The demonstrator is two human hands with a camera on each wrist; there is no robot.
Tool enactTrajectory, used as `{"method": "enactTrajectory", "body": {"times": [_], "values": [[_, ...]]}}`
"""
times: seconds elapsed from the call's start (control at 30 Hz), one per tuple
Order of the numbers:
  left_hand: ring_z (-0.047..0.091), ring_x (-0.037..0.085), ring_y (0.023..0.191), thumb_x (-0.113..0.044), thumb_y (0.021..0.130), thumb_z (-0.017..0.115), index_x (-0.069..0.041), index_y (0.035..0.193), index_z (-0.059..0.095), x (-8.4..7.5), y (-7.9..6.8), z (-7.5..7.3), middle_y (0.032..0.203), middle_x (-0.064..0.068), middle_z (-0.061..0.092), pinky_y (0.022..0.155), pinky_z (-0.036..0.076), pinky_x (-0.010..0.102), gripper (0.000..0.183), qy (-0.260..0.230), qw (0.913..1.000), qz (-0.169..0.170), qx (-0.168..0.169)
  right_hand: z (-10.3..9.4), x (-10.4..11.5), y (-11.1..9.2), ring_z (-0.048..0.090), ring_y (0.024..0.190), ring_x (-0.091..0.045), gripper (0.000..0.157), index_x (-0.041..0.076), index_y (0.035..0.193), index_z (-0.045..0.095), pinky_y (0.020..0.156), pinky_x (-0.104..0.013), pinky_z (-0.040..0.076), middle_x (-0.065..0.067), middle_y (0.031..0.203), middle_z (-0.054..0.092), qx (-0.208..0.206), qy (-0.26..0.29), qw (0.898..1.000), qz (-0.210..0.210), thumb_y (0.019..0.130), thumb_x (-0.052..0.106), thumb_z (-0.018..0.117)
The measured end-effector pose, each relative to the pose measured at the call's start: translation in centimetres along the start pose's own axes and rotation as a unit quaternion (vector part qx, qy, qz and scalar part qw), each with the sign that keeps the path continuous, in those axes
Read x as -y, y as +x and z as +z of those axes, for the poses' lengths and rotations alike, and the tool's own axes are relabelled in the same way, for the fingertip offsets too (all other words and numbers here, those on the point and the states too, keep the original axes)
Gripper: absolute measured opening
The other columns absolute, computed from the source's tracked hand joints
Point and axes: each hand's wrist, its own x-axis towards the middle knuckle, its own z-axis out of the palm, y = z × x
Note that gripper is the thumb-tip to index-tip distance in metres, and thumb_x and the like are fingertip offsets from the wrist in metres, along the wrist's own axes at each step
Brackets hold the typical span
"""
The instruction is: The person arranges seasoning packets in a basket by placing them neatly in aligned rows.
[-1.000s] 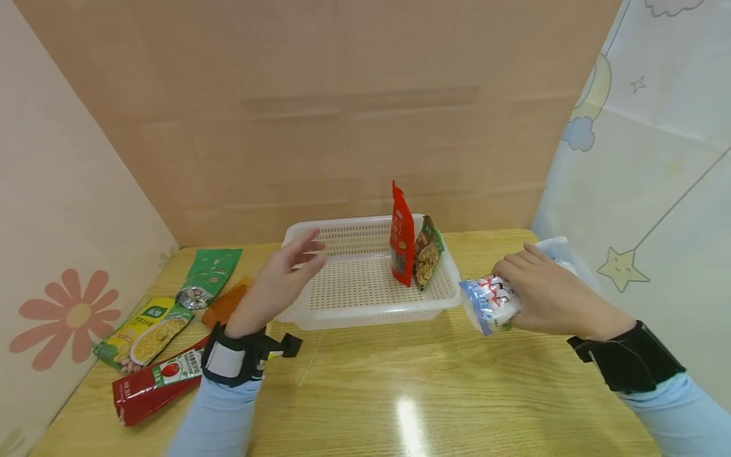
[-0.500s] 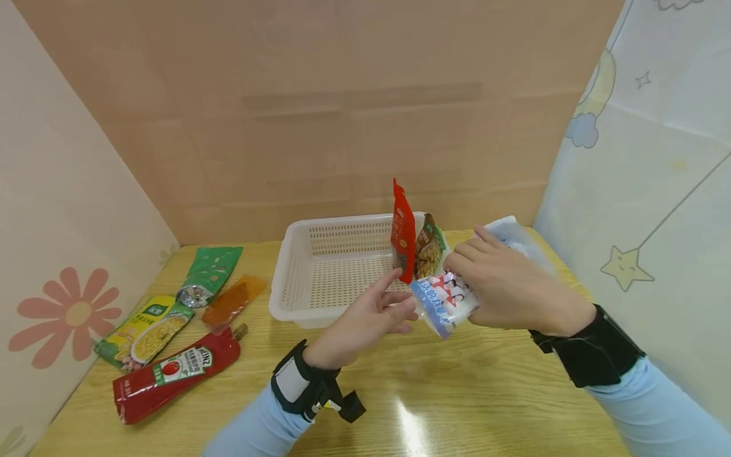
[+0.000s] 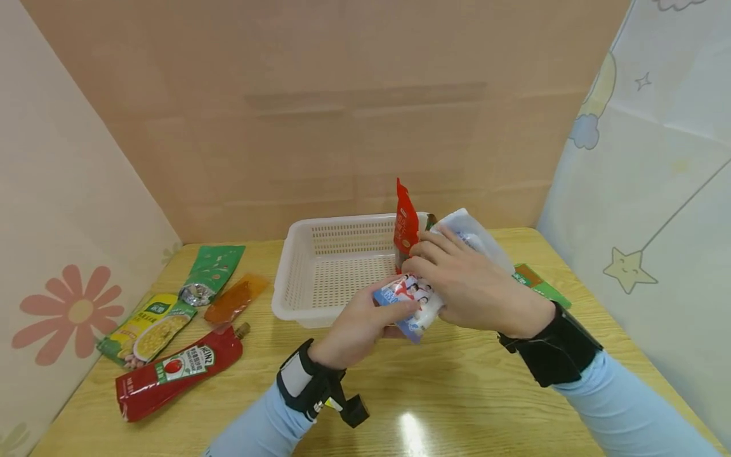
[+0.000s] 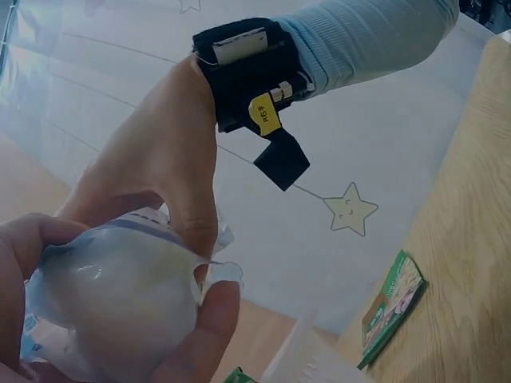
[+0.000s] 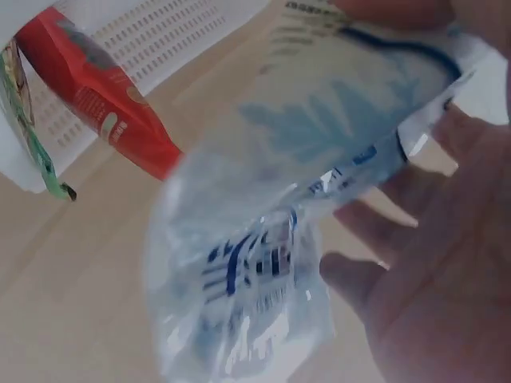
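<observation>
A soft white-and-blue plastic bag with printed figures is held between both hands above the table, in front of the basket. My left hand pinches its near end, thumb on top. My right hand grips its middle from above; the clear, crinkled far end sticks out beyond the fingers. In the left wrist view the bag bulges between the left thumb and fingers, the right hand behind it. The right wrist view shows the bag beside the right hand's fingers.
A white perforated basket stands behind the hands, a red pouch upright at its right. A green packet lies on the right. On the left lie a ketchup pouch, a yellow packet, a green pouch and an orange packet.
My right hand has carried the bag leftward from the table's right side. My left hand has moved right and taken hold of the bag's near end. The green packet at right has come into view.
</observation>
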Motion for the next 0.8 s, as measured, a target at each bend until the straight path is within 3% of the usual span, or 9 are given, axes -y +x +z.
{"method": "enactTrajectory", "body": {"times": [0.17, 0.27, 0.33, 0.4, 0.47, 0.57, 0.7, 0.77, 0.8], "values": [[0.067, 0.022, 0.092, -0.014, 0.099, 0.061, -0.002, 0.137, 0.048, -0.5, -0.2, -0.6, 0.119, 0.014, 0.060, 0.082, 0.058, 0.039, 0.042, -0.006, 0.9988, 0.043, -0.024, -1.2, -0.5, -0.4, 0.009, 0.146, -0.046, 0.102, 0.016, 0.147, 0.043, 0.112, -0.069, 0.012, -0.020, 0.151, 0.033, -0.041, -0.039, 0.998, 0.036, 0.059, 0.012, 0.094], [0.068, 0.022, 0.091, -0.015, 0.098, 0.061, -0.002, 0.136, 0.048, -0.9, -0.2, -1.1, 0.118, 0.014, 0.060, 0.081, 0.058, 0.038, 0.042, -0.003, 0.9974, 0.062, -0.036, -1.9, -1.2, -1.1, 0.002, 0.147, -0.045, 0.112, 0.014, 0.152, 0.033, 0.112, -0.069, 0.009, -0.019, 0.157, 0.021, -0.095, -0.001, 0.994, 0.059, 0.059, 0.017, 0.095], [0.068, 0.023, 0.091, -0.014, 0.098, 0.062, -0.002, 0.136, 0.048, -1.2, -0.3, -1.4, 0.118, 0.015, 0.060, 0.080, 0.058, 0.038, 0.043, -0.003, 0.9966, 0.070, -0.043, -2.3, -1.8, -1.6, 0.007, 0.147, -0.043, 0.109, 0.011, 0.154, 0.028, 0.113, -0.066, 0.011, -0.018, 0.158, 0.021, -0.140, 0.058, 0.984, 0.097, 0.066, 0.022, 0.091], [0.068, 0.023, 0.092, -0.013, 0.097, 0.062, -0.002, 0.137, 0.047, -1.5, -0.3, -1.6, 0.119, 0.015, 0.060, 0.080, 0.058, 0.037, 0.044, -0.008, 0.9961, 0.075, -0.046, -2.5, -2.2, -2.2, 0.015, 0.145, -0.042, 0.101, 0.012, 0.156, 0.024, 0.112, -0.066, 0.016, -0.018, 0.158, 0.024, -0.175, 0.140, 0.959, 0.173, 0.077, 0.027, 0.086], [0.068, 0.023, 0.093, -0.011, 0.097, 0.062, -0.002, 0.138, 0.046, -1.7, -0.4, -1.7, 0.119, 0.015, 0.060, 0.080, 0.058, 0.037, 0.045, -0.020, 0.9958, 0.077, -0.044, -2.3, -2.5, -2.7, 0.028, 0.141, -0.039, 0.093, 0.014, 0.157, 0.021, 0.110, -0.063, 0.026, -0.017, 0.155, 0.032, -0.198, 0.235, 0.913, 0.267, 0.087, 0.032, 0.078], [0.068, 0.022, 0.094, -0.008, 0.097, 0.060, -0.002, 0.139, 0.045, -1.8, -0.5, -1.8, 0.119, 0.014, 0.060, 0.081, 0.058, 0.036, 0.045, -0.041, 0.9953, 0.081, -0.035, -1.4, -2.7, -3.2, 0.047, 0.130, -0.033, 0.080, 0.019, 0.159, 0.020, 0.103, -0.047, 0.045, -0.019, 0.148, 0.042, -0.205, 0.411, 0.808, 0.368, 0.096, 0.035, 0.067], [0.068, 0.022, 0.096, -0.005, 0.097, 0.058, -0.002, 0.141, 0.043, -1.6, -0.6, -1.8, 0.120, 0.013, 0.059, 0.083, 0.057, 0.036, 0.046, -0.063, 0.9942, 0.084, -0.023, 0.8, -2.6, -2.9, 0.062, 0.114, -0.026, 0.064, 0.011, 0.155, 0.028, 0.090, -0.034, 0.054, -0.019, 0.142, 0.047, -0.187, 0.635, 0.663, 0.350, 0.101, 0.032, 0.056], [0.067, 0.022, 0.098, -0.005, 0.097, 0.057, -0.003, 0.141, 0.042, -1.5, -0.5, -1.7, 0.120, 0.013, 0.058, 0.084, 0.057, 0.036, 0.046, -0.068, 0.9939, 0.085, -0.018, 1.8, -2.3, -2.7, 0.065, 0.109, -0.024, 0.057, 0.011, 0.152, 0.032, 0.089, -0.039, 0.055, -0.015, 0.139, 0.049, -0.178, 0.707, 0.608, 0.314, 0.103, 0.029, 0.053], [0.066, 0.022, 0.098, -0.005, 0.097, 0.057, -0.003, 0.141, 0.042, -1.5, -0.5, -1.7, 0.120, 0.013, 0.058, 0.085, 0.056, 0.036, 0.046, -0.072, 0.9937, 0.085, -0.016, 2.2, -2.0, -2.5, 0.065, 0.109, -0.024, 0.052, 0.012, 0.150, 0.033, 0.089, -0.042, 0.055, -0.012, 0.137, 0.051, -0.175, 0.731, 0.589, 0.295, 0.103, 0.028, 0.052]]}}
